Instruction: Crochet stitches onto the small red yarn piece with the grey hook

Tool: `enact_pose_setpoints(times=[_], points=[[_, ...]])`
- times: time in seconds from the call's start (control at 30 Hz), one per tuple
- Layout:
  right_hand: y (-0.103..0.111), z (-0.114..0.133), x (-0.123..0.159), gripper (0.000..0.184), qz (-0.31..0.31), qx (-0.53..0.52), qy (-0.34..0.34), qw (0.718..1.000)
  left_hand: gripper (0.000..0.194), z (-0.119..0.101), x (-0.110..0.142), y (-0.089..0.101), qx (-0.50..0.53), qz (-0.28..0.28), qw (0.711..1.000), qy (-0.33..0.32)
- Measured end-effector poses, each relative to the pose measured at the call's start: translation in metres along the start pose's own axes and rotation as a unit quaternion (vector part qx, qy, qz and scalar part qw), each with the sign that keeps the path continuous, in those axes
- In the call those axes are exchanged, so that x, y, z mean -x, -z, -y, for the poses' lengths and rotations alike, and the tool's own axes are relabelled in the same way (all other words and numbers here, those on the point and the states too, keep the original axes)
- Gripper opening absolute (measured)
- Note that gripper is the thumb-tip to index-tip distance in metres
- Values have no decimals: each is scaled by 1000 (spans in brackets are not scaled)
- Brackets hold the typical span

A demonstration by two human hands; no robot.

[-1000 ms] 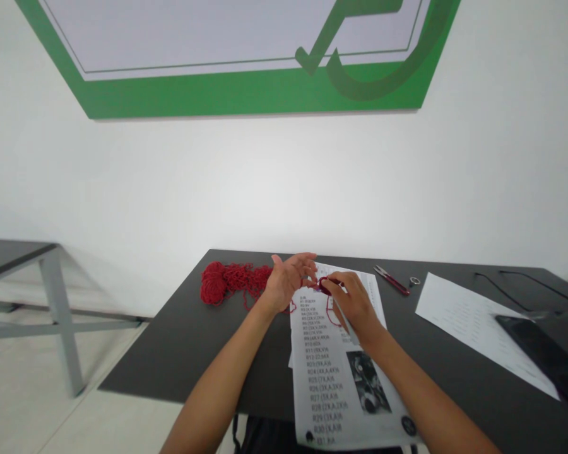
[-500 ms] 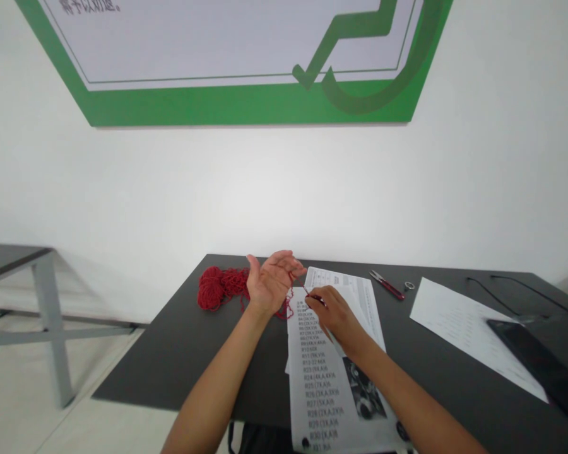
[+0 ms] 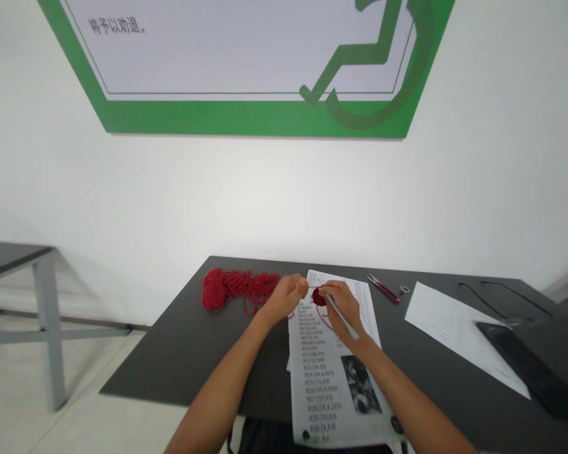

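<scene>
My left hand (image 3: 286, 296) is closed, its fingers curled round a strand of red yarn. That strand runs taut across to a small dark red crochet piece (image 3: 319, 296), which hangs at the fingertips of my right hand (image 3: 343, 302). A grey crochet hook (image 3: 341, 316) lies along the right palm in the closed fingers; its tip is hidden. A loose red strand loops below the piece. Under both hands is a printed pattern sheet (image 3: 315, 378) with rows of text and a dark photo. Left of my left hand lies the tangled red yarn skein (image 3: 215, 290).
Red-handled thread snips (image 3: 383, 288) and a small metal ring (image 3: 404, 290) lie right of the hands on the dark table (image 3: 170, 353). Further right are another paper (image 3: 454, 334), a black phone (image 3: 515, 362) and eyeglasses (image 3: 502, 309). A second table (image 3: 14, 255) stands at left.
My left hand has gone from open and palm up to closed on the yarn. My right hand moved left, then back right; the red piece shows again. The camera view shifted slightly.
</scene>
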State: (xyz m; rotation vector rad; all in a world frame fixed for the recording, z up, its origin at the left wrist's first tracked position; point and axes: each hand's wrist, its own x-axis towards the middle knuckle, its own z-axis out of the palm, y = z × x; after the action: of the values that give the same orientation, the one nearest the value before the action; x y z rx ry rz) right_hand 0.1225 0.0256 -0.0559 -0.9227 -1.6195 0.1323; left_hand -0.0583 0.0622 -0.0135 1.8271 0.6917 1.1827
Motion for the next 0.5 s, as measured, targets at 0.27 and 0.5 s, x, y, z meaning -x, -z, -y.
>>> enact_pose_setpoints(times=[0.27,0.5], points=[[6,-7,-10,11,-41,-41,-56,997,80,-2,-3,-26,238,-23,969,61],[2,13,-9,8,-66,-132,-107,983,36,-3,1,-42,93,-123,988,12]])
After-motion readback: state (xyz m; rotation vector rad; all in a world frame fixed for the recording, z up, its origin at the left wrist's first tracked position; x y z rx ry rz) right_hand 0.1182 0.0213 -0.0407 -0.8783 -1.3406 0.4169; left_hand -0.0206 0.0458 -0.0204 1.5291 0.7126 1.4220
